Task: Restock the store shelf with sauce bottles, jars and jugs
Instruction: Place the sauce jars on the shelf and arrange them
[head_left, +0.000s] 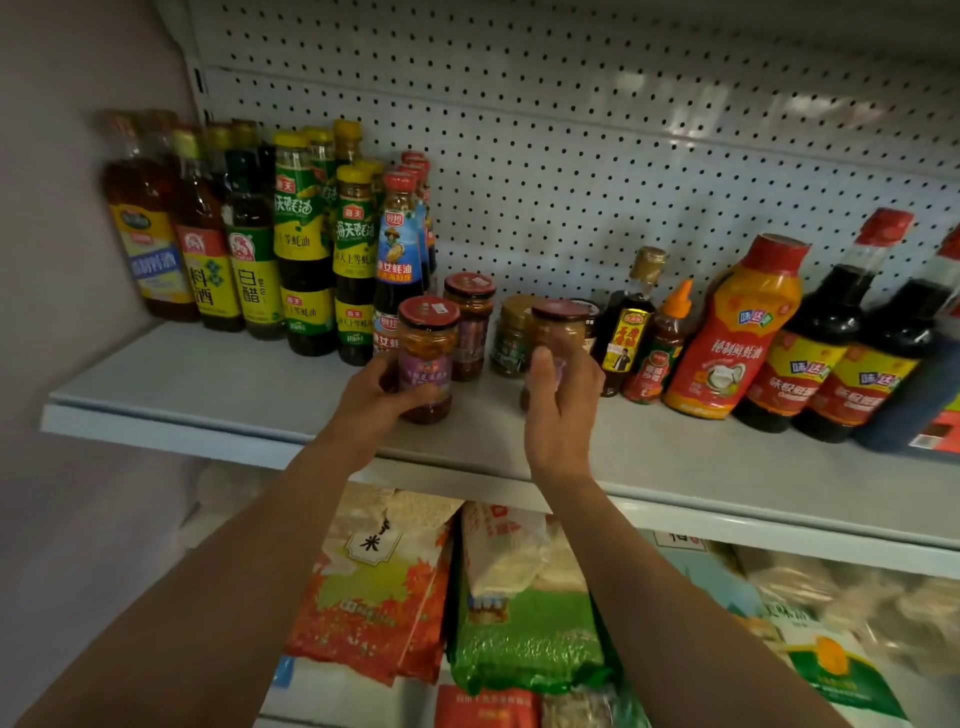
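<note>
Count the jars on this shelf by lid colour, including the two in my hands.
Red-lid jars: 3
Gold-lid jar: 1
Half-hidden jar, lid colour unclear: 1
Total: 5

You are in a shop: a grey metal shelf (208, 374) against white perforated backing board (571, 171) carries rows of labelled sauce bottles (304, 249), with bagged grains (374, 587) stacked below.

— What can you read at the left of the frame?
— 料酒 on a yellow-label bottle (208, 270), 白醋 on its neighbour (253, 280).
— And further right?
— 海天 on the green-label bottle (355, 244). Jar labels are too blurred.
</note>
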